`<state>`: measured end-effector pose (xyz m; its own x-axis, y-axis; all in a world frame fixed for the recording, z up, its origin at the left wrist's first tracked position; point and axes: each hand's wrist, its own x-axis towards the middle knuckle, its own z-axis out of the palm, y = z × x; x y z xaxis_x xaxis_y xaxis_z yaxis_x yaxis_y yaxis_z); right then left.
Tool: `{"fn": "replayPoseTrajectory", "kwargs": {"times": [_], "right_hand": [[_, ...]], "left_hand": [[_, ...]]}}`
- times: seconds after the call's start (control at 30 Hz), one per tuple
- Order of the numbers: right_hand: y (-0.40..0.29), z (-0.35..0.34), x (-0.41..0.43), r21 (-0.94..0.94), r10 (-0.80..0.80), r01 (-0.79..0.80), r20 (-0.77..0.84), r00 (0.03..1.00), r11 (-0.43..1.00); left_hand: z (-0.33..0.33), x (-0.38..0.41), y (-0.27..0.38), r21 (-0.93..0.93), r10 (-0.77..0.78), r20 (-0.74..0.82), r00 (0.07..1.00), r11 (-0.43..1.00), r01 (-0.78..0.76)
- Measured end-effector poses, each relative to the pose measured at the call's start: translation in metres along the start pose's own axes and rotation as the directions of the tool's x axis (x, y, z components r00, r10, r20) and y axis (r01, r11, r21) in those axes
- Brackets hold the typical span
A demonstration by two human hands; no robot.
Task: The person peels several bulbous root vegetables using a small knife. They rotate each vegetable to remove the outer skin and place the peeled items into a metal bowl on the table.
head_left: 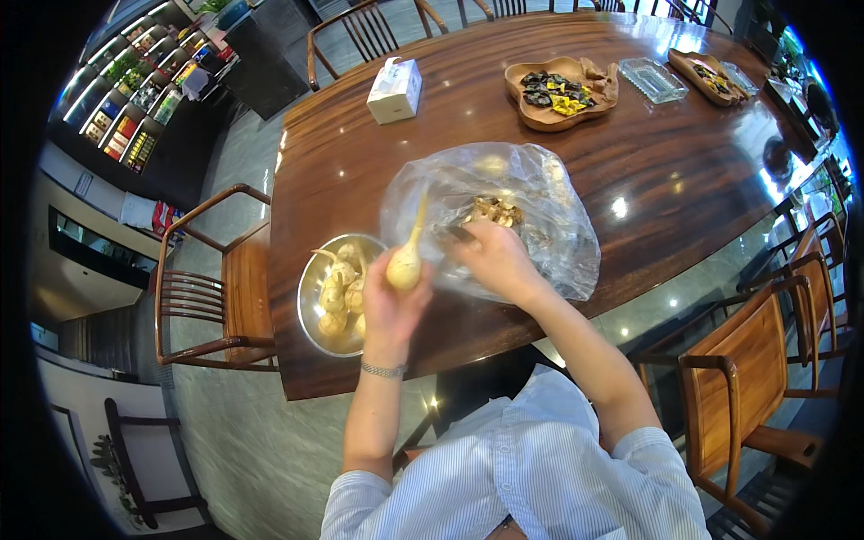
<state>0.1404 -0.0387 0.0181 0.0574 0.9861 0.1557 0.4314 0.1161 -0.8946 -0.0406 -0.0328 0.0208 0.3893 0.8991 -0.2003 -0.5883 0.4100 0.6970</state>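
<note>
My left hand (395, 297) holds a pale, round root vegetable (405, 264) with a long tapering stalk pointing away from me. Just right of it, my right hand (496, 256) is closed on a small dark tool, perhaps a knife (461, 233), whose blade is blurred. Beneath and beyond my right hand, a clear plastic bag (560, 223) lies spread on the table, with brownish peelings (496, 210) on it. A round metal bowl (308, 297) at the left, beside my left wrist, contains several similar vegetables (343, 273).
The polished wooden table (459, 135) bears a tissue box (395, 92), a carved wooden tray (540, 121) of wrapped sweets, a glass ashtray (653, 81) and a second wooden tray (705, 79). Wooden chairs stand at the left (246, 297) and right (739, 378).
</note>
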Motion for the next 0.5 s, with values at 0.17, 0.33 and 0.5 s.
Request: {"fn": "replayPoseTrajectory", "kwargs": {"times": [0.17,0.33,0.5], "right_hand": [[0.024,-0.011,-0.004,-0.321,-0.058,0.027,-0.087,0.995,0.947],[0.022,-0.03,0.012,-0.459,-0.058,-0.055,-0.228,0.972,0.887],[0.029,-0.038,0.027,-0.519,-0.132,-0.009,-0.235,0.963,0.855]], "left_hand": [[-0.014,-0.021,0.028,0.768,0.481,-0.058,0.875,0.582,-0.269],[-0.038,-0.049,0.056,0.989,0.71,0.07,0.701,0.044,-0.144],[-0.063,-0.056,0.062,0.932,0.739,0.267,0.619,-0.362,0.031]]}}
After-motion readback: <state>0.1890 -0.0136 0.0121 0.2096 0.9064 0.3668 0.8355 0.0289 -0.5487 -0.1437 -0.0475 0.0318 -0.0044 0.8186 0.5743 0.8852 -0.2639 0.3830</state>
